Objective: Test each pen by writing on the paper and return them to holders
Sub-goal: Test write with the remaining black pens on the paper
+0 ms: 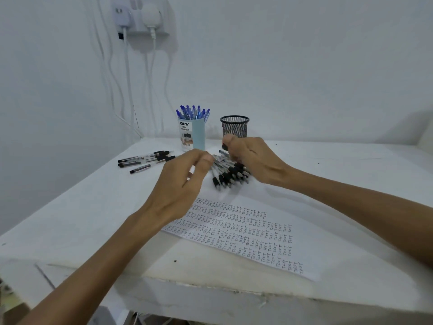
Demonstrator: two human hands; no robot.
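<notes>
Home desk (89, 207) with wall socket (143, 17), mesh pen holder (234, 126).

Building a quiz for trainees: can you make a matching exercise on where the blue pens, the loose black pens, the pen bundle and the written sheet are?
Things:
1. blue pens
2. loose black pens
3. pen bundle
4. sheet

Places:
A. held by the right hand
B. standing in the DIY holder
C. near the front edge of the table
D. lying flat, far left

Pairs: 1-B, 2-D, 3-A, 4-C

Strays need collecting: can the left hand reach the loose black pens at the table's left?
Probably yes: only bare table lies between the left hand and the loose black pens.
</notes>
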